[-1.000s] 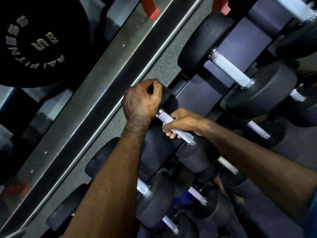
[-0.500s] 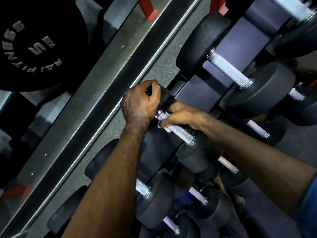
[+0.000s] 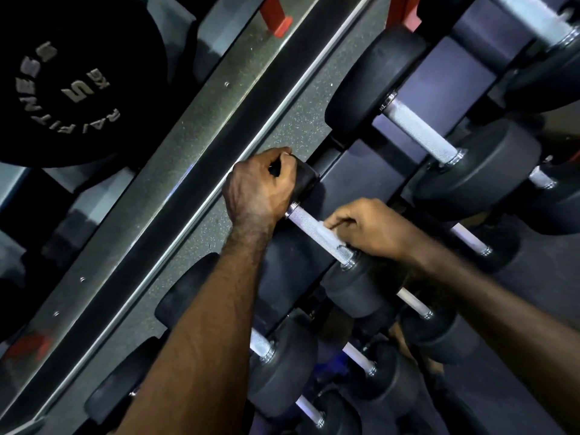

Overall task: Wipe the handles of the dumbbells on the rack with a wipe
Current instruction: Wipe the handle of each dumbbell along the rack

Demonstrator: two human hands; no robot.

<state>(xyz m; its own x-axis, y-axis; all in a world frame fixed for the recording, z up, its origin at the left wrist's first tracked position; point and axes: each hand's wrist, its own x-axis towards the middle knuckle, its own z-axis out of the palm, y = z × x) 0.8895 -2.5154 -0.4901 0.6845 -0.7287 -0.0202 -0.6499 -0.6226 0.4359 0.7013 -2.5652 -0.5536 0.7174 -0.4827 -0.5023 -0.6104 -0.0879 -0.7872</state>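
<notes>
Left hand (image 3: 260, 186): its grip is wrapping the far black rubber head (image 3: 303, 180) of the small dumbbell, steadying it on the rack.
Right hand (image 3: 370, 229): its grip is pinching a thin white wipe (image 3: 329, 237) against the bar, fingers curled over it.
Knurled silver handle (image 3: 317, 235): lying between the two hands, bare metal showing toward the left hand; the wipe is sitting on the stretch nearer the near black rubber head (image 3: 354, 287).
Dark tiered dumbbell rack (image 3: 433, 86): carrying the dumbbell in hand and its neighbours, among them a larger black dumbbell with a silver handle (image 3: 422, 131) just above.
Other handles: several more showing below and to the right, each waiting for a wipe, by my judgement.
Risk, slip: the wipe is looking small and thin; it could be bunching or tearing on the knurling, leaving part of the bar unwiped.
Risk, roll: if the left hand is easing off, the dumbbell could be turning or shifting in its cradle and nipping fingers.
Writing: a round black weight plate (image 3: 72, 80) at upper left is reading "RAJ FITNESS", "5" and "KG" in raised letters.
</notes>
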